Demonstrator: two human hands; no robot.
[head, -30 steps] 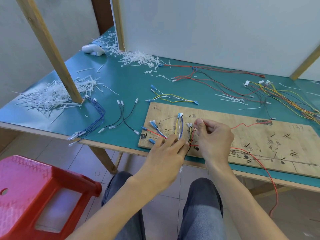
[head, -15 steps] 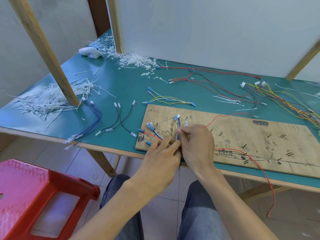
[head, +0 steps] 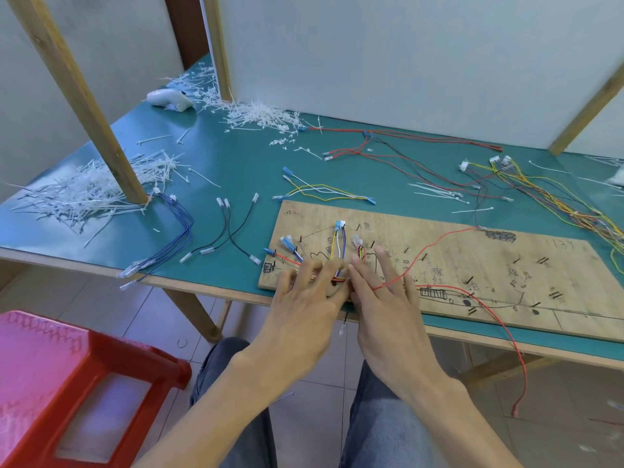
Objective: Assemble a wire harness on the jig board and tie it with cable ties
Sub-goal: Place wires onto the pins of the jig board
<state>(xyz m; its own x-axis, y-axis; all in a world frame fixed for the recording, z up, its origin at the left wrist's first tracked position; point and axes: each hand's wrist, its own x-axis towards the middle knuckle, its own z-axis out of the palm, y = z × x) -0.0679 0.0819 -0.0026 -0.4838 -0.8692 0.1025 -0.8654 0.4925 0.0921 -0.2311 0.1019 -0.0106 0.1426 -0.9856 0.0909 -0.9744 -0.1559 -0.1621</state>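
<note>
Covering the wires [head: 338,246] at the board's [head: 506,265] near-left corner, the left hand [head: 304,309] is pinching the bundle; the right hand's [head: 385,309] grip is hiding under its spread fingers, unreadable. The board's right end is running off-frame.

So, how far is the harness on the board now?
Done: several wires lie routed at the left end of the jig board. In hand: left hand and right hand pinch the wire bundle; a red wire drapes over the right one. Left: no tie shows on it; cable ties sit piled, loose wires wait at right.
</note>
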